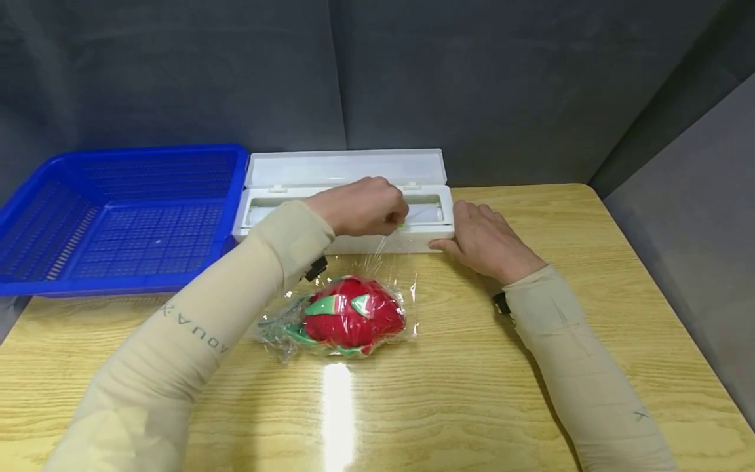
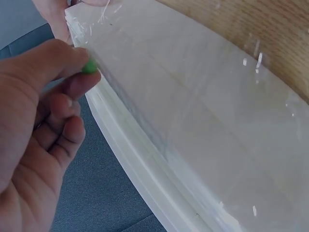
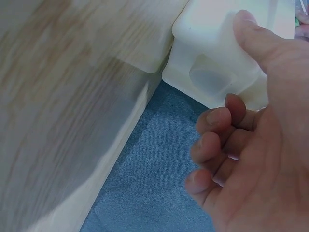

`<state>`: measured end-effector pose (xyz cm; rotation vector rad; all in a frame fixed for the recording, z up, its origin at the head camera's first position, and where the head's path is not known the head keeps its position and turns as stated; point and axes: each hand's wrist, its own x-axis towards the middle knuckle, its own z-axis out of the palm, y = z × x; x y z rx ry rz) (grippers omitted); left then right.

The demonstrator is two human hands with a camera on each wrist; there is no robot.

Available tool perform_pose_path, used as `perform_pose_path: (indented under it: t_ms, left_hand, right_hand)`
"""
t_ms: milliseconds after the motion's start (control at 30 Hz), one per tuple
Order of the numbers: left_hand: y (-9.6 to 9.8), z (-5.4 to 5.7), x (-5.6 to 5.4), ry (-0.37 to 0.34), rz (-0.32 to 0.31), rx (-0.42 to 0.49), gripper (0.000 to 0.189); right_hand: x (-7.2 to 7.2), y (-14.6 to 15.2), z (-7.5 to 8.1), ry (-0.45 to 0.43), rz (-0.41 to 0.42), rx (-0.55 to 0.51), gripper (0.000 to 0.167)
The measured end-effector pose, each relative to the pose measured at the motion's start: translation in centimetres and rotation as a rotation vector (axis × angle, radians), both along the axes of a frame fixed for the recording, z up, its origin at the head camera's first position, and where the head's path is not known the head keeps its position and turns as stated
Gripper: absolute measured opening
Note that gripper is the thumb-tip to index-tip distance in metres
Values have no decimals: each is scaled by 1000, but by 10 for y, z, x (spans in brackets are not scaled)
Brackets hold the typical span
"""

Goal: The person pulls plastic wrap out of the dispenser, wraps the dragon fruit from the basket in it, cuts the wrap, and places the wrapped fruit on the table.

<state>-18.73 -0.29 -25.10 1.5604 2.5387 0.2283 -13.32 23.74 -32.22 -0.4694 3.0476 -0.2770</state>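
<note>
A white plastic-wrap dispenser point(image 1: 342, 245) stands at the back of the table with its lid point(image 1: 345, 168) raised. Over its front edge my left hand point(image 1: 367, 206) pinches a small green tab point(image 2: 90, 66) between thumb and index finger. Clear film point(image 2: 193, 96) runs down from there in front of the dispenser. My right hand point(image 1: 486, 239) holds the dispenser's right end, its thumb on the front side and its fingers around the end. Below them lies a red, soft-looking, dragon-fruit-like thing point(image 1: 354, 321) with green leaf shapes, wrapped in film.
To the left of the dispenser a blue plastic basket point(image 1: 147, 283) stands close against it. A dark cloth partition point(image 1: 413, 78) rises behind the wooden table point(image 1: 448, 406), and a grey panel point(image 1: 696, 216) borders the right side.
</note>
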Motion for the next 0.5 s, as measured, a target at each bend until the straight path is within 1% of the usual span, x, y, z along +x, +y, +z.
perform_pose_path:
  t_ms: [300, 500]
  left_hand:
    - [0, -6, -3, 2, -12, 10, 22]
    - [-9, -6, -4, 4, -2, 2, 17]
  right_hand:
    - [0, 1, -4, -3, 1, -8, 57]
    - [-4, -4, -6, 11, 23, -18, 58]
